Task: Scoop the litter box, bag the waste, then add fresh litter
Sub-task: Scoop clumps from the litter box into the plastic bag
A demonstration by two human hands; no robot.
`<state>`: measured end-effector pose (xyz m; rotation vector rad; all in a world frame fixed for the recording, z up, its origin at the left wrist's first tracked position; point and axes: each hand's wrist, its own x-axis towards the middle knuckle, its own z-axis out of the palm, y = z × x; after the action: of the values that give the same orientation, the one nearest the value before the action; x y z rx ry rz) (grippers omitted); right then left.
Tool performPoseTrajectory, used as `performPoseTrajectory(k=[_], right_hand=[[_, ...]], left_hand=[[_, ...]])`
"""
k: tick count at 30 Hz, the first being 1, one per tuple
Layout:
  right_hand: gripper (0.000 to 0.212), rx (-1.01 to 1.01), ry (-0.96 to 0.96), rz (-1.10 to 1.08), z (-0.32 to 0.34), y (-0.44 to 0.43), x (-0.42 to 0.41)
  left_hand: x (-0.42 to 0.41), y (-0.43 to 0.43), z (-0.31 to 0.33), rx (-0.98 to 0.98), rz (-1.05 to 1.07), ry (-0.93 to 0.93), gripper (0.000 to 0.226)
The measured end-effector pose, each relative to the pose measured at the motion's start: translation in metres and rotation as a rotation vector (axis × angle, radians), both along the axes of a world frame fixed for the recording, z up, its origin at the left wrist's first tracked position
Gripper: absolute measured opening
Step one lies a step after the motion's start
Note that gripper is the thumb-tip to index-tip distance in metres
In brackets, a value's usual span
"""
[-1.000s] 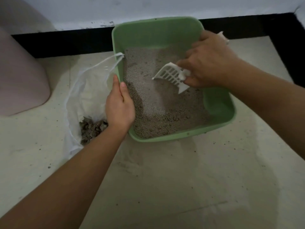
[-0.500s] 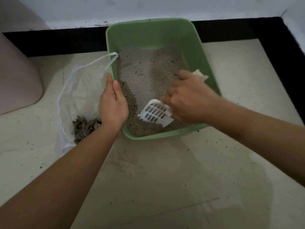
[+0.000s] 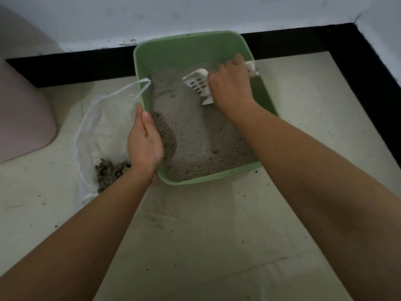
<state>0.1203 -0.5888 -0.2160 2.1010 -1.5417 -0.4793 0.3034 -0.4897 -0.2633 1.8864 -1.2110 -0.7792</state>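
Two hands work at a green litter box [image 3: 195,39], seen from the head camera.
The left hand [image 3: 144,137] grips the box's left rim, thumb along the edge. The right hand [image 3: 231,88] is curled round the handle of a white slotted scoop [image 3: 197,82], at the far end of the grey litter [image 3: 195,144]. Just outside the left hand, a clear bag [image 3: 102,127] holds clumped waste [image 3: 110,171].

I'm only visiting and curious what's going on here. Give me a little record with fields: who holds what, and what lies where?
Left hand: grips the left rim of the green litter box
Right hand: holds the white slotted scoop at the box's far end
Litter: grey, uneven
Bag: clear plastic, open, on the floor left of the box
Waste: clumps inside the bag
Nearby: pink object, far left
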Motion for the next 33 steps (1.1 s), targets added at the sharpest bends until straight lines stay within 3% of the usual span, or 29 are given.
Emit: performPoseTrajectory(k=[3, 7, 9, 14, 18, 23, 28, 33], right_hand=[[0.019, 0.077, 0.038, 0.273, -0.002, 0.005, 0.010], [0.027, 0.168, 0.020, 0.559, 0.014, 0.023, -0.022], [0.032, 0.170, 0.067, 0.554, 0.022, 0.030, -0.043], [0.043, -0.119, 0.056, 0.376, 0.021, 0.033, -0.020], [0.030, -0.025, 0.067, 0.416, 0.001, 0.034, 0.028], [0.029, 0.118, 0.000, 0.627, 0.012, 0.033, -0.020], [0.051, -0.070, 0.062, 0.182, 0.016, 0.004, -0.015], [0.033, -0.057, 0.005, 0.086, 0.006, -0.040, 0.057]], left_hand=[[0.002, -0.001, -0.005, -0.008, 0.012, 0.025, 0.052], [0.002, -0.002, -0.007, -0.034, 0.035, 0.077, 0.052], [0.002, -0.002, -0.008, -0.040, 0.046, 0.106, 0.053], [0.003, 0.000, -0.008, -0.035, 0.082, 0.187, 0.056], [0.004, 0.001, -0.008, -0.030, 0.122, 0.208, 0.065], [0.004, 0.002, -0.005, 0.029, 0.154, 0.249, 0.081], [0.000, 0.001, -0.003, 0.007, 0.167, 0.204, 0.056], [0.002, -0.001, -0.009, -0.007, 0.163, 0.174, 0.061]])
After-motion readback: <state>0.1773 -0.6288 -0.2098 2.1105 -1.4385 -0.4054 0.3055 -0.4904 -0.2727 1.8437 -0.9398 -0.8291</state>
